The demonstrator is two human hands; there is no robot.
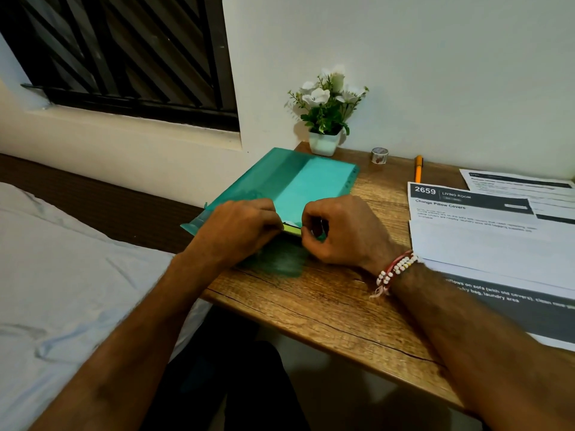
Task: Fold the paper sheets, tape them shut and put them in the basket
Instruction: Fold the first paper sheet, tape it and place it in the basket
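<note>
Because the work is small and close, both hands meet at the centre of the frame, on the near edge of a translucent green folder (pixel 298 185) that lies on the wooden desk (pixel 326 306) and serves as a smooth pad under the folding. Between them shows a narrow strip of yellow-green paper (pixel 292 229) with a white corner just above it, too covered to tell how far folded. The right hand (pixel 339 231) has its fingers curled tight, thumb and forefinger pinching the strip's right end, probably to sharpen or hold a crease. The left hand (pixel 239 227) lies knuckles-up on the folder with fingers bent toward the strip's left end; the tips are hidden, so I cannot tell whether it pinches the paper or only presses it flat. The roll of tape (pixel 379 155) stands untouched in the upper middle, against the wall, beside an orange pen (pixel 418 169) and potted flowers (pixel 326 119), within reach for the sealing step, which looks not yet begun. Printed sheets (pixel 485 231) are stacked at the right edge, apart from the hands. A bed (pixel 62 275) fills the lower left. No basket is in view, so the finished fold will likely have to go somewhere outside the frame.
</note>
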